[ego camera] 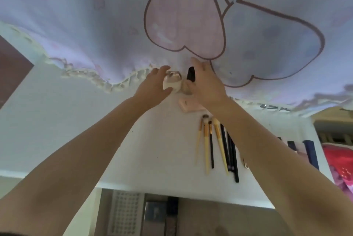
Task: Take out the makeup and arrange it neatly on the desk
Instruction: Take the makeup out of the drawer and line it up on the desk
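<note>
A clear rounded jar (172, 81) and a dark upright tube (191, 74) stand at the far edge of the white desk (162, 140), a pink flat compact (188, 105) lies just nearer, and slim brushes and pencils (215, 146) lie side by side closer still.

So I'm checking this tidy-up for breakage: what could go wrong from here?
1. The left hand grips a small clear-topped jar at the far side of the desk, arm stretched; it could slip and drop.
2. The right hand works close beside a dark upright item and might tip it.
3. The right forearm passes just above the row of brushes; pulling back could scatter them.
</note>
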`<state>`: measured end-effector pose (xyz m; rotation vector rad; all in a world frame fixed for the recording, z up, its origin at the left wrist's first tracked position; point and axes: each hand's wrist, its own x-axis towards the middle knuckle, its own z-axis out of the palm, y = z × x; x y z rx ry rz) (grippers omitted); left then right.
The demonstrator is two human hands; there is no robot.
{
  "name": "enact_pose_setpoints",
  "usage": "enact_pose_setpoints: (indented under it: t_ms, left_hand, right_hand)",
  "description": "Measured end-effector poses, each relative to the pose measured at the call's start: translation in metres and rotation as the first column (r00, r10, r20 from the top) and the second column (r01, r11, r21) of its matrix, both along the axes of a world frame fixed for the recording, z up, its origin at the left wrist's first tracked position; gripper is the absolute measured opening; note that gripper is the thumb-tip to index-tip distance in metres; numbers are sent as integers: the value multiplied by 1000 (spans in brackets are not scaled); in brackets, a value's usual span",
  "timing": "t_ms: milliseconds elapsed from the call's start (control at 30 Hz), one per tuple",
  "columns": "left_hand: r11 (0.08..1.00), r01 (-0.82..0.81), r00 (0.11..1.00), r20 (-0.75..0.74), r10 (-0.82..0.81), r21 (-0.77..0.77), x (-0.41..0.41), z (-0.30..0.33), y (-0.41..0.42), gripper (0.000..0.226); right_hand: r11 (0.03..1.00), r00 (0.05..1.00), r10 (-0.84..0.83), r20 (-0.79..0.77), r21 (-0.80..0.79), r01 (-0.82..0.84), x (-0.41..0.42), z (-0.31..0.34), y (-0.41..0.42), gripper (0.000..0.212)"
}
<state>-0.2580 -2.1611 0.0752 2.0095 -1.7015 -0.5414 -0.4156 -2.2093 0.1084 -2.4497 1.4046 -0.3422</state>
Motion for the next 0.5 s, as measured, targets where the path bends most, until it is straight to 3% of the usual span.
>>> enact_pose_setpoints:
  t_ms: [100,167,233,333,400,500]
  left_hand:
    - [960,-120,991,-92,100,-255,-18,2,84,27]
    - [946,-102,987,-152,57,-306,-41,-10,163,16]
    - [981,12,991,-127,-37,-193,-67,-35,234,17]
    - [968,180,983,-3,-182,176,-90,-90,287,26]
    - [923,159,979,63,-192,351,-90,-122,292,43]
    - [857,119,927,253,-277,501,-89,-155,281,60]
  right_hand:
    - [993,950,118,289,-21,-117,-35,1,71,39]
    - [956,908,231,350,91,-278,-68,-23,145,28]
    - [874,931,286,228,336,-351,-95,-65,213,26]
    - [771,972,235,-9,610,-181,-109,-134,266,31]
    - [760,986,150,-70,646,-70,-102,-161,271,45]
    - [822,991,69,-113,570,8,-77,-187,263,54]
